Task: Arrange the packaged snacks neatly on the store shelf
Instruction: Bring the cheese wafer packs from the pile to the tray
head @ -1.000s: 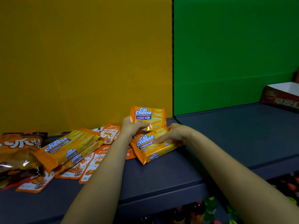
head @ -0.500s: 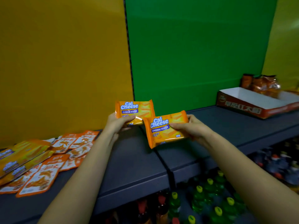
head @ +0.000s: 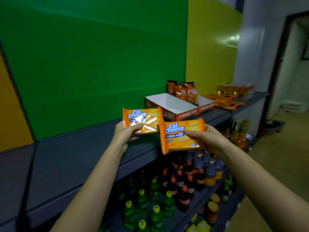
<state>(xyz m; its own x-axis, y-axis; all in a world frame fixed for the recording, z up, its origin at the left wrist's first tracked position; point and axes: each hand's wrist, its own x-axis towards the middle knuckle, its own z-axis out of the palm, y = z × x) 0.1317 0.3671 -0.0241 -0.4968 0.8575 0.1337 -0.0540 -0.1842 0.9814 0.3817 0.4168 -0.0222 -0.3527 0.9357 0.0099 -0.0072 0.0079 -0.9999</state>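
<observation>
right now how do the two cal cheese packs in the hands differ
The left pack, in the left hand, sits higher and farther back, with glare washing out its label. The right pack, in the right hand, is lower, nearer, overlaps the left pack's corner and reads clearly. Both are orange Cal Cheese wafer packs, held off the shelf.

One head-worn view only. The scene was seen from above and behind both forearms, faced forward and down, angled right along the shelf (head: 70,166). Hands were framed close; the doorway (head: 294,72) far right.
</observation>
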